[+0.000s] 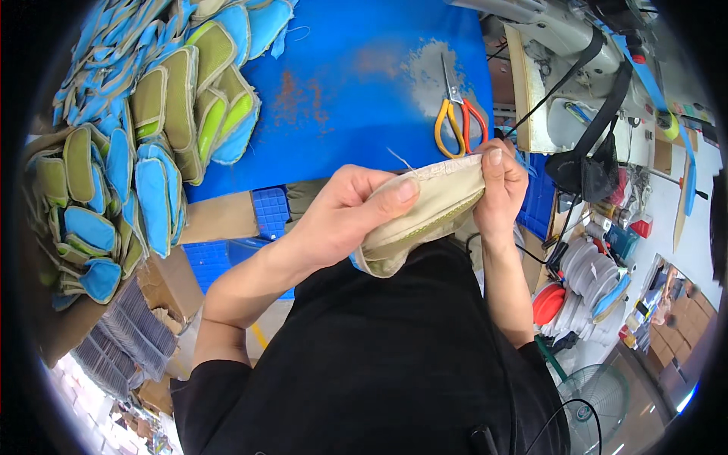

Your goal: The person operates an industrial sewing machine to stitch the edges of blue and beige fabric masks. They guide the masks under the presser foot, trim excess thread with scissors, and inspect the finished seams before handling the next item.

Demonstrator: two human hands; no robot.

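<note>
Both my hands hold a beige sewn fabric piece [432, 196] in front of my chest, stretched between them. It is curved like a shoe upper, with an olive mesh strip along its side and a bit of blue at its lower left. My left hand [355, 199] is closed on its left end, thumb lying along the top edge. At the right end, my right hand [500, 184] pinches the upper corner between thumb and fingers. A loose thread stands up from the top edge near my left thumb. Just beyond lie scissors [454, 97] with yellow and orange-red handles, blades pointing away.
A blue-covered table [341, 136] spreads ahead, its surface worn in patches. Blue and olive sewn pieces [178, 98] are heaped on its left, with more in a cardboard box [68, 326]. A sewing machine [561, 34] stands far right, above white spools [588, 273] and a fan [595, 402].
</note>
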